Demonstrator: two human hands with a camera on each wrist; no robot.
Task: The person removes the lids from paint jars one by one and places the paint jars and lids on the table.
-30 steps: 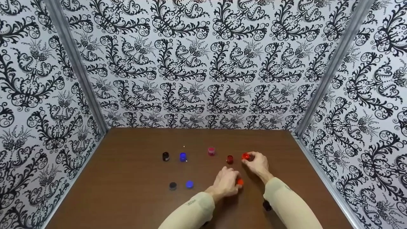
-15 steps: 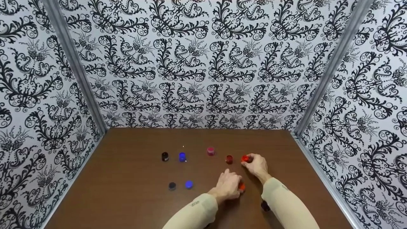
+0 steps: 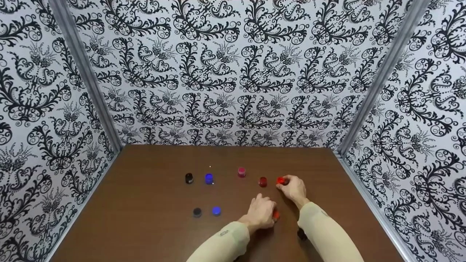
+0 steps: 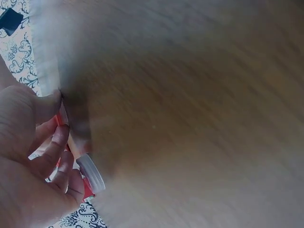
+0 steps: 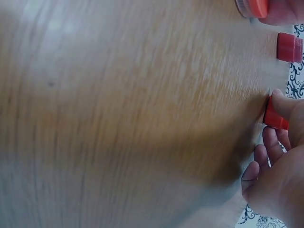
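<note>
At the right of the table, my right hand (image 3: 294, 190) pinches a small red jar (image 3: 280, 180) between thumb and fingers. The right wrist view shows this jar (image 5: 275, 115) close to the tabletop, the other fingers loosely curled. My left hand (image 3: 260, 211), nearer the front, grips a small orange jar (image 3: 276, 215), mostly hidden behind the fingers. Its clear ridged side and orange end (image 5: 259, 7) show at the top of the right wrist view. A dark red jar (image 3: 263, 182) stands just left of the red one.
Along the back stand a black jar (image 3: 189, 178), a blue jar (image 3: 209, 178) and a pink jar (image 3: 241, 172). Farther forward lie a low black piece (image 3: 197, 212) and a low blue piece (image 3: 216, 211). Patterned walls (image 3: 225, 72) bound the brown table (image 3: 156, 225).
My left hand and the orange jar have shifted slightly toward me and to the right, then stayed nearly still. The right hand keeps its hold on the red jar, almost unmoved.
</note>
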